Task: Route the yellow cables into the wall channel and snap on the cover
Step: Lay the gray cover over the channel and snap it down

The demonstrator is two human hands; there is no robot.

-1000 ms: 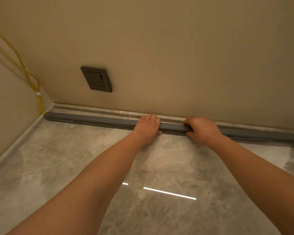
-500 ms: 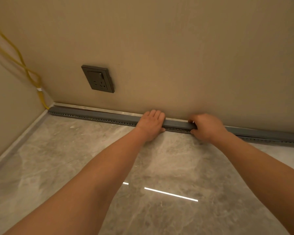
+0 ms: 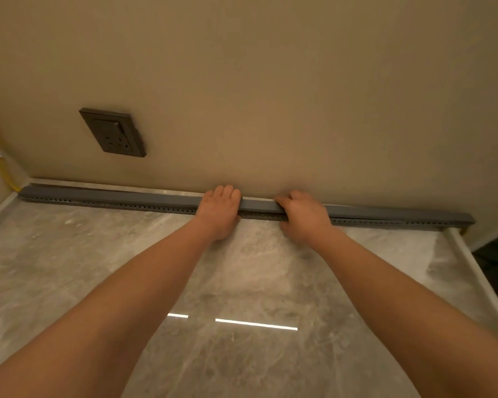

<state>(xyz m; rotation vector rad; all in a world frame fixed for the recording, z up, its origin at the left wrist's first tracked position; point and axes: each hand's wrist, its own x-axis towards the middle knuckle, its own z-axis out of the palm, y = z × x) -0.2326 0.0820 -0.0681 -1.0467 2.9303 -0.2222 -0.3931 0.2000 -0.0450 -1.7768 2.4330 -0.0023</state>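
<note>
Both hands have slid slightly w/ the channel cover, now tight vs the wall at 12 o'clock. Left hand flat, pressing; right hand clenched on it. Yellow cables exit at 9. Cover prob. nearly snapped.

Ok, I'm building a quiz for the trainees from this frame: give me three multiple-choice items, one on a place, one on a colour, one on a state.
1. Where does the grey channel run?
A. along the foot of the wall
B. across the middle of the floor
C. up beside the socket

2. What colour are the cables in the left corner?
A. red
B. yellow
C. white

3. What are the hands doing?
A. hanging free
B. both resting on the channel
C. only one on it

Key: 1 A, it lies where wall meets floor; 2 B, they show yellow; 3 B, left hand lies flat on it, right hand curls over it.
</note>
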